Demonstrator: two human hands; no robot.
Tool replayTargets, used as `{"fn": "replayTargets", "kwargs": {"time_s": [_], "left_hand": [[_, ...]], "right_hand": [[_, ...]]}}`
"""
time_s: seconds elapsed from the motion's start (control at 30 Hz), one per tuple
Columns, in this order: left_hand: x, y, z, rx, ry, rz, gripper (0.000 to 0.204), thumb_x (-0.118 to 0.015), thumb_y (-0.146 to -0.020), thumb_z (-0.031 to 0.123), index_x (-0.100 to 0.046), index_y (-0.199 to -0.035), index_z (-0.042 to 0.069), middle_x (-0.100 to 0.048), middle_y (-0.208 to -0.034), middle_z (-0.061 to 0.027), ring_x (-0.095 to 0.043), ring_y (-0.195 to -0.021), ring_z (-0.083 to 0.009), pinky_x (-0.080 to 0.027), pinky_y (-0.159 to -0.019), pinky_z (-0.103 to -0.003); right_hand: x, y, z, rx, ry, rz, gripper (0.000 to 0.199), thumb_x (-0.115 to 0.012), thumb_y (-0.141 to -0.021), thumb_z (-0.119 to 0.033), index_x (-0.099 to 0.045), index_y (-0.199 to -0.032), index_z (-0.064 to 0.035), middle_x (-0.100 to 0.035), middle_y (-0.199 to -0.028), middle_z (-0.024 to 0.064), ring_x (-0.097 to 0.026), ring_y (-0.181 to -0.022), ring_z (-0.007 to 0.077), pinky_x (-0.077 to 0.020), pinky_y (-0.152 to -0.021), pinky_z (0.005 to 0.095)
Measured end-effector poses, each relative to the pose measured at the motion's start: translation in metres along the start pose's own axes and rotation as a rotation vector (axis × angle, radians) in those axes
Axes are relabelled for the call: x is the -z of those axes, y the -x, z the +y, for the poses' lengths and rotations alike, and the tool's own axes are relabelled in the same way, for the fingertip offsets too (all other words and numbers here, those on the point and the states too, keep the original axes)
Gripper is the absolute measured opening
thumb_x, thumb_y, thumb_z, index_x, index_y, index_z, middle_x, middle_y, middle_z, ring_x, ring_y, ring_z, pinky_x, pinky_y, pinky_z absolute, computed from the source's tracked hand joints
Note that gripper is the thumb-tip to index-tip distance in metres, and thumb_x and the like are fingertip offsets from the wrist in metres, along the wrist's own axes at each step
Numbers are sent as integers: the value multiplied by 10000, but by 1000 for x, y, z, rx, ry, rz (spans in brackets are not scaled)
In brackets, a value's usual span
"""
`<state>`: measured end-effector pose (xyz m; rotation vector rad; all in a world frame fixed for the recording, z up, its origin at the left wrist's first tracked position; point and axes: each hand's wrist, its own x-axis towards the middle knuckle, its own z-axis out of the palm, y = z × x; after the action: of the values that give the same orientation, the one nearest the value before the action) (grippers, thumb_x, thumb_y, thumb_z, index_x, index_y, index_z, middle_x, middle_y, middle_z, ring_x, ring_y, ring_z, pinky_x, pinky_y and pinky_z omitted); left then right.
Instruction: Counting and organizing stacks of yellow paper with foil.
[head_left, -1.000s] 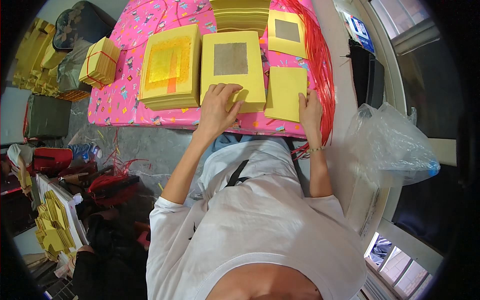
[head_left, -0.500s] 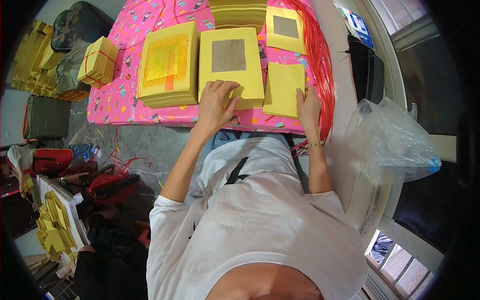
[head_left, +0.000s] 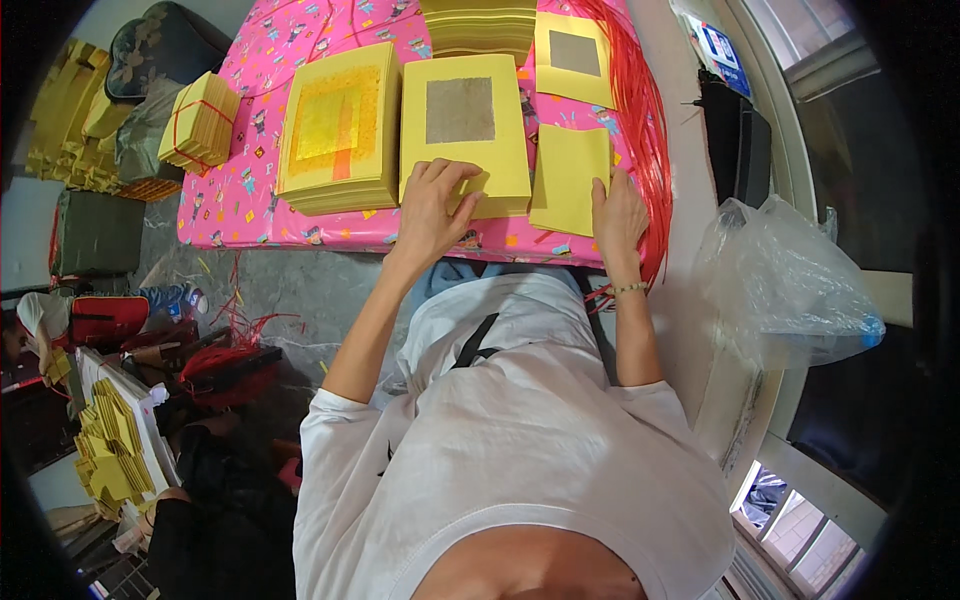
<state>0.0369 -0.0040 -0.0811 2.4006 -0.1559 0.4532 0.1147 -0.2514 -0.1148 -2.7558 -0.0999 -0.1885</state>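
My left hand (head_left: pixel 440 208) rests on the near edge of a thick stack of yellow paper (head_left: pixel 463 160) with a silver-grey square on its top sheet. Its fingers are bent and the thumb stands apart; nothing is visibly gripped. To the right lies a thinner plain yellow paper pad (head_left: pixel 570 180), perhaps folded. My right hand (head_left: pixel 622 218) pinches its right edge, thumb on top; the fingertips beyond the edge are partly hidden. Left of my left hand stands another yellow paper stack (head_left: pixel 338 130) with a gold and orange patch on top.
Pink patterned cloth (head_left: pixel 245 215) covers the table. Farther back are a yellow paper pile (head_left: pixel 480 35) and a silver-patched sheet (head_left: pixel 574 60). Red plastic strands (head_left: pixel 648 140) hang over the right edge. A tied yellow bundle (head_left: pixel 200 122) sits at left, and a clear plastic bag (head_left: pixel 790 290) at right.
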Motion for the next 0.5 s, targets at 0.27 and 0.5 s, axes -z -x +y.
{"fn": "replayTargets", "kwargs": {"time_s": [0.27, 0.5], "left_hand": [[13, 2, 2, -7, 67, -77, 358, -711, -713, 66, -592, -1051, 51, -587, -999, -113, -510, -984, -319, -436, -859, -396], [21, 10, -1, 18, -32, -20, 366, -704, -705, 39, -590, -1053, 46, -578, -1034, -116, -509, -1007, -325, -439, -862, -401]], "right_hand": [[9, -4, -2, 279, -130, 287, 336, -682, -792, -135, -570, -1094, -37, -543, -1039, 133, -533, -993, 306, -466, -800, 412], [24, 4, -45, 656, -463, -68, 324, -737, -733, -190, -628, -1017, -79, -589, -1052, 77, -553, -1004, 269, -462, -849, 365]]}}
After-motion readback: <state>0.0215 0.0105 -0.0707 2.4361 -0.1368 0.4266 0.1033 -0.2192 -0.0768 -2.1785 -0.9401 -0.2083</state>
